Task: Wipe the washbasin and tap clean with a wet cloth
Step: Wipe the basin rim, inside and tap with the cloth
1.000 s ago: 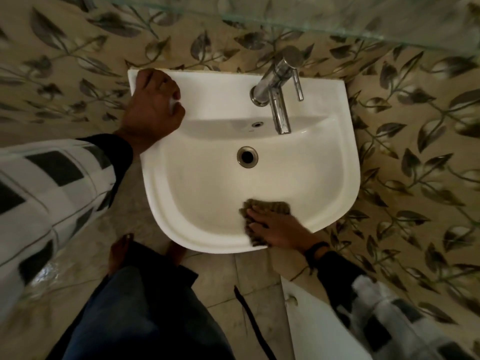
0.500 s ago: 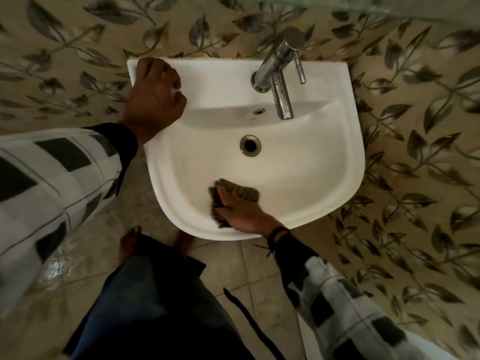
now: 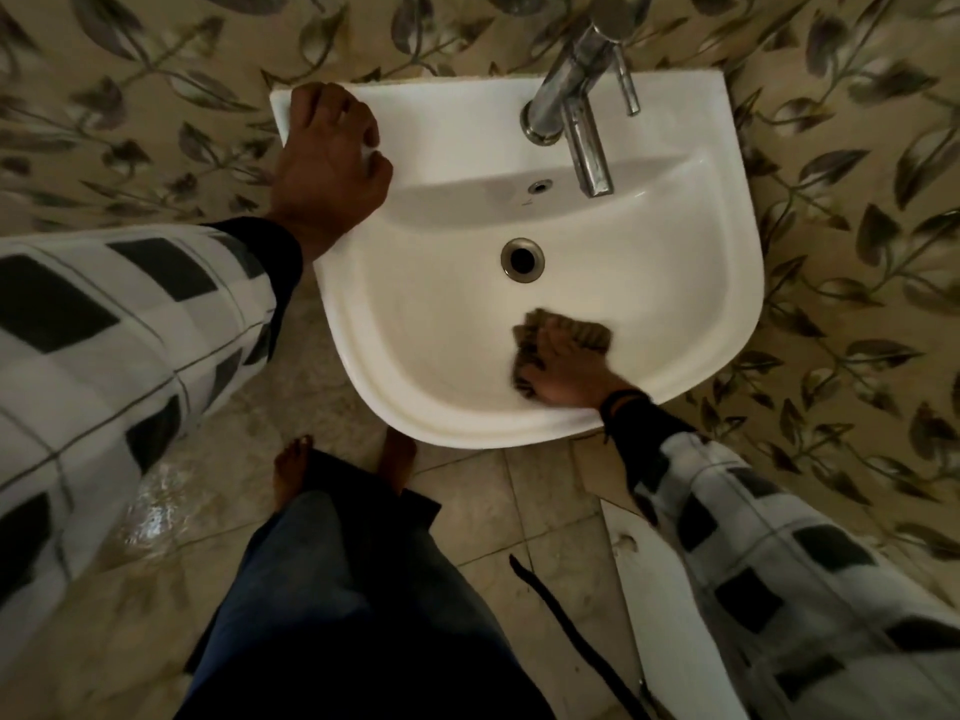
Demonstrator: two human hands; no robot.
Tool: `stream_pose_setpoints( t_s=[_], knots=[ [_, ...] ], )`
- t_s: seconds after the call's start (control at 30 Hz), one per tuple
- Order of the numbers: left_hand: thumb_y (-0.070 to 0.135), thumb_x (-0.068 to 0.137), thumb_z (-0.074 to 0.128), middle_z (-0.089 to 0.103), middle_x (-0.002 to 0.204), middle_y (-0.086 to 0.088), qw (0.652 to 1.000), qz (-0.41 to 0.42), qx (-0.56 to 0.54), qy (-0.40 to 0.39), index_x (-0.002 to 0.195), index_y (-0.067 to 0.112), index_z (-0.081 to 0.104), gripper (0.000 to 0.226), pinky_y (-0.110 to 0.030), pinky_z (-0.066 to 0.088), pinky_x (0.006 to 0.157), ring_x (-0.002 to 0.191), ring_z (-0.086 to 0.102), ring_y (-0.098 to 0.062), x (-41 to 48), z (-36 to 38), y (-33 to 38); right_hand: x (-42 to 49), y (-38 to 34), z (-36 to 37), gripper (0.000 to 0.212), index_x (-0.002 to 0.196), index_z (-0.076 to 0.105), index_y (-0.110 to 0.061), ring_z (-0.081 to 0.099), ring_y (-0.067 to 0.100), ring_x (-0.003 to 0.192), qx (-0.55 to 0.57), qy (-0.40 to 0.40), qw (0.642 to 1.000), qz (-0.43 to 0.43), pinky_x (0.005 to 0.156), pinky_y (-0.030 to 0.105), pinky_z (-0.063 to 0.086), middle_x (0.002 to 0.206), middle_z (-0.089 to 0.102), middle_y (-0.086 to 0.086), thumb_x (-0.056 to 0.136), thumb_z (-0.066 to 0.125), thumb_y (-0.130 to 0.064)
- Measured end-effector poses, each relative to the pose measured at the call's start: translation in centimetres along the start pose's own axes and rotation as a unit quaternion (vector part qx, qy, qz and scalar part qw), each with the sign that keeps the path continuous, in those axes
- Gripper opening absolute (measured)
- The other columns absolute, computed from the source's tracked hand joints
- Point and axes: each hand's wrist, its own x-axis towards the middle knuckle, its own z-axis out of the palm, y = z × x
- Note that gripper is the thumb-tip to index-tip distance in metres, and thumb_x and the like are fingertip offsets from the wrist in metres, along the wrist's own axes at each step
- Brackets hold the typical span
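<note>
Right hand [image 3: 563, 374] presses the cloth [image 3: 587, 330] with flat fingers onto the basin [image 3: 701, 283] floor, at 5 o'clock from the drain [image 3: 522, 258]. Left hand [image 3: 330, 163] curls over the basin's 10 o'clock corner. Tap [image 3: 582, 96] stands at 1 o'clock.

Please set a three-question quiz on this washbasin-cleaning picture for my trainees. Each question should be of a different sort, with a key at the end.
1. True or false: the cloth lies over the drain.
2. Where does the left hand rest?
A. on the tap
B. on the back left corner of the washbasin
C. on the floor
3. Short answer: which hand presses the cloth against the inside of the washbasin, and near which edge?

Key
1. False. The cloth sits in front of the drain and apart from it.
2. B
3. The right hand, near the front edge.
</note>
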Motion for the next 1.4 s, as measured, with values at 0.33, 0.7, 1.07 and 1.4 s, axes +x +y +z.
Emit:
stream_pose_setpoints(
  t_s=[0.33,0.7,1.07,1.4],
  knots=[
    [0.025,0.084,0.052,0.055,0.108,-0.021,1.000,0.007,0.002,0.011,0.098,0.003,0.058,0.027,-0.044,0.040,0.101,0.116,0.047,-0.043,-0.1,-0.2,0.2,-2.4,3.3,-2.7,0.062,0.151,0.033,-0.021,0.019,0.042,0.147,-0.032,0.038,0.999,0.014,0.117,0.059,0.021,0.161,0.017,0.020,0.097,0.047,-0.048],
    [0.023,0.086,0.054,0.056,0.109,-0.021,1.000,0.011,0.000,0.019,0.099,0.002,0.058,0.025,-0.044,0.037,0.101,0.114,0.047,-0.043,-0.2,-0.3,0.2,-3.0,0.1,0.2,0.051,0.154,0.022,-0.029,-0.003,0.026,0.152,-0.056,-0.057,0.979,-0.186,0.122,0.044,-0.002,0.165,0.001,0.002,0.105,0.027,-0.040],
    [0.022,0.087,0.055,0.054,0.106,-0.022,0.999,0.036,0.007,0.030,0.099,0.003,0.056,0.022,-0.045,0.036,0.101,0.112,0.045,-0.042,0.0,0.3,-0.1,-1.1,-7.0,1.0,0.058,0.155,0.012,-0.019,-0.004,0.042,0.149,-0.038,-0.011,0.996,-0.084,0.118,0.061,0.002,0.164,-0.003,0.016,0.103,0.021,-0.043],
    [0.021,0.088,0.056,0.054,0.107,-0.024,0.999,0.032,0.017,0.016,0.101,0.001,0.057,0.024,-0.044,0.034,0.102,0.112,0.047,-0.044,0.1,0.2,0.0,-0.8,1.6,0.0,0.061,0.156,0.009,-0.025,-0.002,0.036,0.151,-0.034,-0.017,0.999,-0.026,0.120,0.055,0.003,0.165,-0.004,0.008,0.103,0.026,-0.048]
  ],
)
